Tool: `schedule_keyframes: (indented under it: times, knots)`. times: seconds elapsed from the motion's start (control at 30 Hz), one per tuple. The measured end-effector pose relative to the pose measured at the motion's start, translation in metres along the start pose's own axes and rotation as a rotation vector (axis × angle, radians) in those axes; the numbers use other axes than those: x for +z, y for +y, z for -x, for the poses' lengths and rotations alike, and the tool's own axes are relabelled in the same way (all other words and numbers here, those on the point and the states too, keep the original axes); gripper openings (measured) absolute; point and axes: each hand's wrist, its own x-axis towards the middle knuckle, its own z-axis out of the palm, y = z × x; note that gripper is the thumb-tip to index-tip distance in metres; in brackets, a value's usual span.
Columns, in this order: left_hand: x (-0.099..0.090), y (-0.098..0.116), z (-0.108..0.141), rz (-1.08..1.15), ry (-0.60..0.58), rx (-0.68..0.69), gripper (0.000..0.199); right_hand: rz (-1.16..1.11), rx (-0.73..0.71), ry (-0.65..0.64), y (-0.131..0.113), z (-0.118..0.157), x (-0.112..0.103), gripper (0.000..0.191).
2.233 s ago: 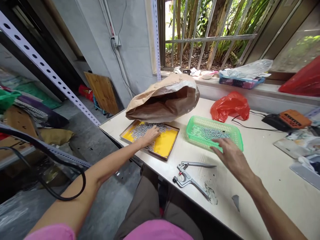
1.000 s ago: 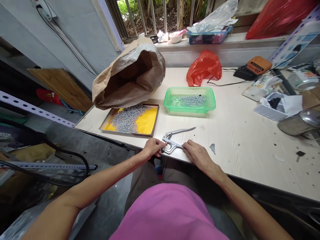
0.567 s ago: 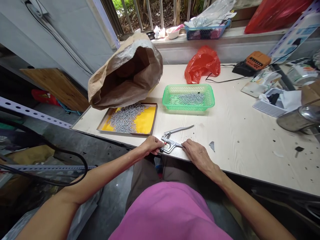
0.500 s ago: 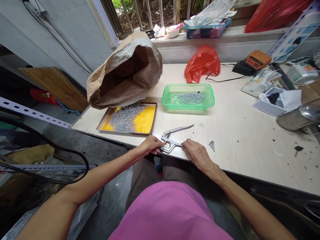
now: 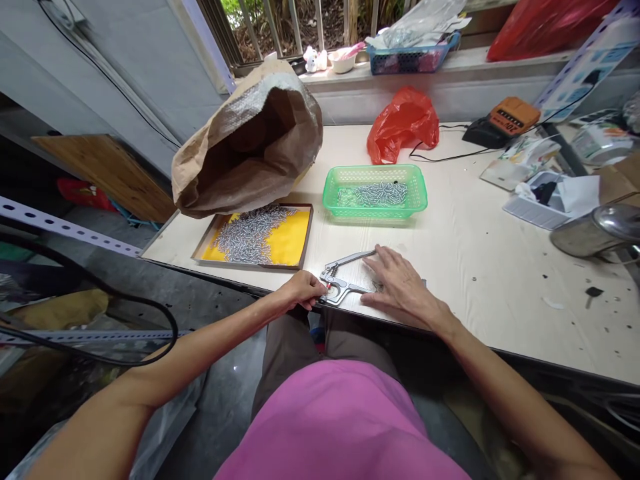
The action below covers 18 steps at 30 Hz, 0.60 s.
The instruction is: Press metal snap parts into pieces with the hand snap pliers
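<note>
A pair of silver spring-loaded pliers with a C-shaped jaw lies at the table's front edge, its two handles spread apart. My left hand is at the jaw end, thumb and fingers pinched together. Whatever they pinch is too small and covered to make out; a bit of red shows at the jaw beside them. Over the handle ends is my right hand, fingers and thumb apart. Its fingertips reach the upper handle's tip, while the thumb lies by the lower handle's end.
A shallow tray with yellow lining holds many small metal pieces, below a large open paper sack. Behind the pliers stands a green basket with similar pieces. Further back are a red plastic bag and an orange-black charger.
My right hand has lifted off the lower handle and spread open, its fingers moving up to the upper handle's tip. My left hand stays pinched at the jaw.
</note>
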Motion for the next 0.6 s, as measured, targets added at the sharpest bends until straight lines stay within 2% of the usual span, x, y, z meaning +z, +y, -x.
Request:
schedule_keyframes:
  times: [0.1,0.23,0.33,0.5,0.6]
  knots:
    - [0.001,-0.002,-0.001,-0.006,0.011,0.001,0.026,0.055,-0.030,-0.089,0.013,-0.015,0.000,0.099]
    - [0.002,-0.006,-0.002,-0.012,0.019,0.006,0.023,0.056,-0.087,-0.113,0.016,-0.026,-0.003,0.106]
    - [0.003,-0.007,-0.003,-0.018,0.028,0.008,0.022,0.075,-0.078,-0.102,0.013,-0.026,-0.007,0.098]
    - [0.004,-0.007,0.000,-0.015,0.049,0.004,0.028,0.067,-0.044,-0.101,0.008,-0.021,-0.007,0.072]
    - [0.007,-0.007,0.008,-0.191,0.145,0.066,0.031,0.059,-0.024,-0.102,0.005,-0.017,-0.006,0.060]
